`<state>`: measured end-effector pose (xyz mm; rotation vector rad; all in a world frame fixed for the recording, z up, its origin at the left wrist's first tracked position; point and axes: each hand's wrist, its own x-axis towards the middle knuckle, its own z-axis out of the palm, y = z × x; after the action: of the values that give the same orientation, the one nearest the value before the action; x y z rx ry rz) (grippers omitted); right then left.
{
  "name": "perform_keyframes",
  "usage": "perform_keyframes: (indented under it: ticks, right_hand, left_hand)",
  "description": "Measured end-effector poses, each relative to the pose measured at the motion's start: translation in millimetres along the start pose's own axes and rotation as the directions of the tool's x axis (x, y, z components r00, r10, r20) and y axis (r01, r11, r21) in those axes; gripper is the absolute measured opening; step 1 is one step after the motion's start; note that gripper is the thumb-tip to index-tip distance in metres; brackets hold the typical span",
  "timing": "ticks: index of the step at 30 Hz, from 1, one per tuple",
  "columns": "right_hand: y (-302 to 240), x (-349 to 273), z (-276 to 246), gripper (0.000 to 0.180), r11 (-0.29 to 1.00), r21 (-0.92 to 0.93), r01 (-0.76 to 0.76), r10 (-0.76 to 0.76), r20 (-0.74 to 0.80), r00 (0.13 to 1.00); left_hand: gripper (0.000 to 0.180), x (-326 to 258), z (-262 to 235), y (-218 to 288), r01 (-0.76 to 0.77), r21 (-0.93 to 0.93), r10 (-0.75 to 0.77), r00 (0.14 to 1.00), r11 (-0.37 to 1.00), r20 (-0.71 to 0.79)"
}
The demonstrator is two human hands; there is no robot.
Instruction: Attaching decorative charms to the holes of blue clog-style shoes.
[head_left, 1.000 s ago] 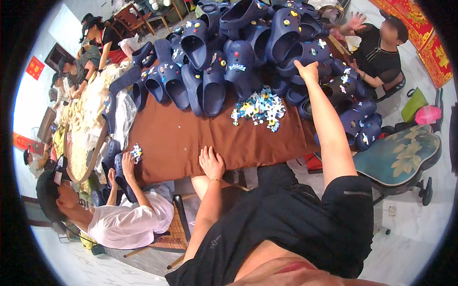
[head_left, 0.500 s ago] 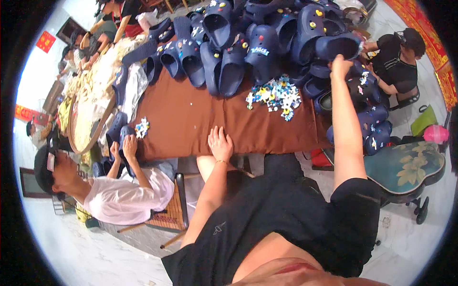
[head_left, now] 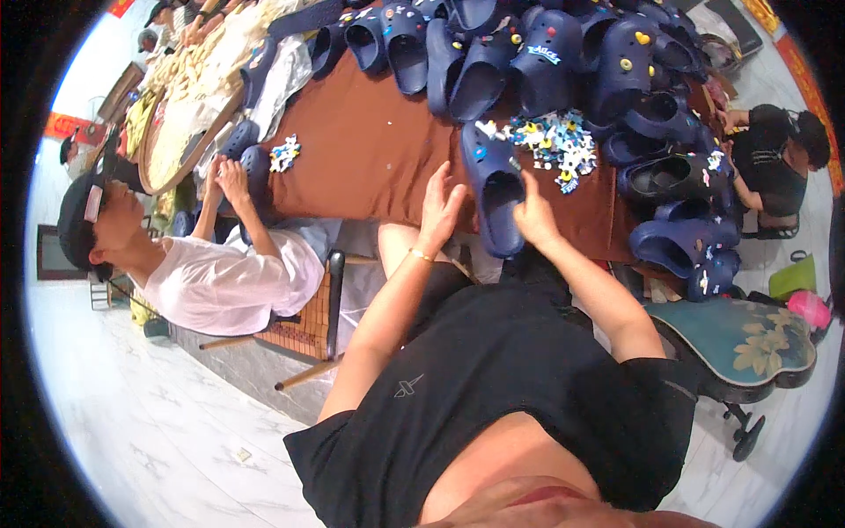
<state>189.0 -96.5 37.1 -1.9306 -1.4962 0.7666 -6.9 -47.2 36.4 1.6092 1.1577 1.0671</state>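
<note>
In the head view, a navy clog (head_left: 495, 195) is seen lying lengthwise on the brown table (head_left: 370, 150), its heel end at the near edge and its opening facing up. It is flanked by both hands. The left hand (head_left: 440, 207) is held just beside the clog's left side, fingers spread and pointing up the table, palm turned toward the shoe; whether it actually touches the shoe cannot be told. The right hand (head_left: 533, 220) is set against the clog's right rim, fingers bent loosely over the edge — nothing small is seen pinched in it, though the fingertips are partly hidden.

Just beyond the right hand, a heap of small coloured charms (head_left: 554, 145) is spread on the table, touching the clog's toe end. Farther back, a large pile of clogs (head_left: 528, 53) is stacked across the table, some already studded with charms, and more are piled at the right edge near a flowered chair (head_left: 757, 339).

To the left, a seated person in a white shirt (head_left: 220, 282) is seen with both hands on another navy clog (head_left: 251, 163) beside a smaller cluster of charms (head_left: 283, 154). At the far right — well apart — a person in black (head_left: 779, 163) is seated at the table's end.
</note>
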Motion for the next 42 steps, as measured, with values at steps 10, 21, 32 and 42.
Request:
perform_keyframes:
  ticks: [10,21,32,42]
  right_hand:
    - [29,43,10,0.049,0.94,0.23,0.254,-0.209,-0.201,0.957]
    - [-26,60,-268,0.027,0.57,0.39,0.723,0.266,-0.92,0.287]
    - [-19,117,11,0.038,0.88,-0.055,0.472,-0.475,-0.092,0.875]
    - [-25,125,49,0.039,0.871,-0.285,0.4,-0.411,0.023,0.912]
  left_hand:
    - [0.042,-8,-3,-1,-0.285,0.526,0.359,0.933,0.801,-0.041]
    - [0.019,-24,13,2,-0.359,0.503,0.405,0.914,0.786,0.019]
    - [0.022,15,37,-56,-0.231,0.774,-0.306,0.823,0.589,0.479]
    - [0.025,21,41,-29,-0.306,0.775,-0.368,0.745,0.553,0.557]
